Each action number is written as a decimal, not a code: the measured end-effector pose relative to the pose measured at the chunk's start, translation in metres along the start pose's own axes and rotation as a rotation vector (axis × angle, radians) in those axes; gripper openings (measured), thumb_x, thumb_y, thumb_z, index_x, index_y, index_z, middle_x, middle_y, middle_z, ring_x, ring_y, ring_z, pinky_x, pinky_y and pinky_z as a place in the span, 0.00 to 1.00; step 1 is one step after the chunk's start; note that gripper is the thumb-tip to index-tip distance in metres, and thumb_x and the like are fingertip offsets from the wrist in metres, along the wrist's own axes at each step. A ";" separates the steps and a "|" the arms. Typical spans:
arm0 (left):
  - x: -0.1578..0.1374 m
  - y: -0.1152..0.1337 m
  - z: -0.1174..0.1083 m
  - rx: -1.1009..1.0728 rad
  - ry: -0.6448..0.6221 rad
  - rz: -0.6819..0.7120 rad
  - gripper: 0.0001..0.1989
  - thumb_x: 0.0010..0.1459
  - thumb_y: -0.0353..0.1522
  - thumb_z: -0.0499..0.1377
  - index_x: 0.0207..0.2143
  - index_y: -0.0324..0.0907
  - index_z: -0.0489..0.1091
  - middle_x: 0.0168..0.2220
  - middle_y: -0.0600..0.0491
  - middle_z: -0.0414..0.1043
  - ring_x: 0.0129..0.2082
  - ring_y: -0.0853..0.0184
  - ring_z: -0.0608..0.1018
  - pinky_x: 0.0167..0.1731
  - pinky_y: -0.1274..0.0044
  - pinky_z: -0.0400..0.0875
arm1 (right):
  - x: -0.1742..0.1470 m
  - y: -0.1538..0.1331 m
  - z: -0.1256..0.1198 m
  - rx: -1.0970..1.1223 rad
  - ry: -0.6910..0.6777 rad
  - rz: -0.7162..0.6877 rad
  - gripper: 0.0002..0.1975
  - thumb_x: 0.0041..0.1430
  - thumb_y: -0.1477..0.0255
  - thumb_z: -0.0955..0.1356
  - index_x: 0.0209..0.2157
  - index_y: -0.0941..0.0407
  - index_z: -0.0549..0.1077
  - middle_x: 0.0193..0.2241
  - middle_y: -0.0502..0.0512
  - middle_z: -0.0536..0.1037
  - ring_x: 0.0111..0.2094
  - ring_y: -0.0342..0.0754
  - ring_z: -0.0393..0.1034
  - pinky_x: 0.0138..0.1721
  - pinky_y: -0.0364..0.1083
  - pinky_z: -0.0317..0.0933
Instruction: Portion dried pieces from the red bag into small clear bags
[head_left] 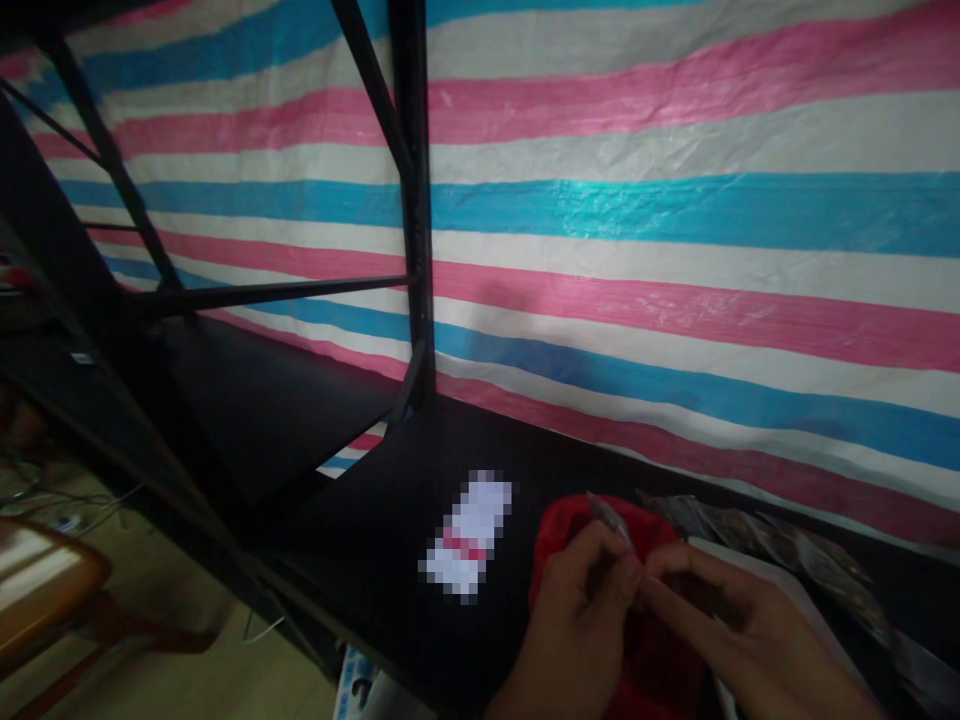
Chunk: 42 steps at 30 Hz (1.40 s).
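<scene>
Over a red cloth-like pouch or liner (559, 535), my left hand (574, 610) and my right hand (750, 615) meet with thumbs and fingertips pinched together. A small clear plastic packet (609, 515) sticks up from between the fingers of my left hand. My right fingertips press at the same spot, at the packet's lower edge. The packet's contents are too blurred to tell. Beside my right hand is the pale rim of a white tray or box (780, 570), partly covered by the hand.
Several clear packets (810, 560) lie in a row behind the hands on the black shelf (360, 560). Left of the pouch lies a blurred-out white slip (476, 515). Black rack posts (420, 200) stand before a striped plastic sheet (675, 210). A wooden stool (52, 570) is at lower left.
</scene>
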<state>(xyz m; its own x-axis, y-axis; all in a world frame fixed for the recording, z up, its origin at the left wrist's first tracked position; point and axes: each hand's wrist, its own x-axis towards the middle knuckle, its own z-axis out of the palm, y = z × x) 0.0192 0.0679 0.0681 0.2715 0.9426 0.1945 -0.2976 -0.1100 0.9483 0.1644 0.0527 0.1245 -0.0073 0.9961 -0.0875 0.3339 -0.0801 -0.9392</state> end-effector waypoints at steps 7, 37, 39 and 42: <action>-0.004 0.015 -0.008 0.258 -0.004 -0.025 0.10 0.69 0.34 0.54 0.32 0.45 0.66 0.30 0.58 0.67 0.32 0.68 0.70 0.34 0.76 0.62 | -0.005 0.005 0.015 0.048 0.110 -0.022 0.16 0.49 0.52 0.74 0.26 0.50 0.82 0.29 0.56 0.86 0.35 0.58 0.83 0.37 0.47 0.78; -0.027 -0.057 0.047 -0.121 0.548 -0.237 0.18 0.66 0.48 0.60 0.46 0.43 0.73 0.47 0.45 0.81 0.48 0.58 0.82 0.50 0.70 0.75 | -0.017 0.048 -0.014 -0.128 0.101 -0.115 0.18 0.56 0.59 0.76 0.47 0.50 0.84 0.44 0.58 0.87 0.43 0.55 0.85 0.46 0.46 0.79; -0.030 -0.059 0.043 -0.088 0.548 -0.282 0.19 0.67 0.49 0.60 0.48 0.43 0.73 0.48 0.45 0.81 0.47 0.58 0.83 0.50 0.69 0.75 | -0.012 0.048 -0.010 -0.100 0.126 -0.091 0.18 0.56 0.59 0.74 0.45 0.51 0.84 0.43 0.59 0.88 0.42 0.56 0.85 0.44 0.47 0.79; -0.036 -0.062 0.040 -0.182 0.475 -0.348 0.21 0.67 0.50 0.60 0.51 0.44 0.69 0.48 0.44 0.81 0.43 0.58 0.84 0.45 0.69 0.77 | -0.007 0.046 -0.010 -0.109 0.194 -0.080 0.19 0.57 0.56 0.73 0.44 0.53 0.84 0.43 0.61 0.88 0.46 0.58 0.85 0.44 0.47 0.79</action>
<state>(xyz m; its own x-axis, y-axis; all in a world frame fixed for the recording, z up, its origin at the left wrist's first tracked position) 0.0643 0.0279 0.0119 -0.0443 0.9556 -0.2912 -0.4277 0.2453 0.8700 0.1897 0.0427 0.0852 0.1404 0.9882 0.0609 0.4396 -0.0072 -0.8982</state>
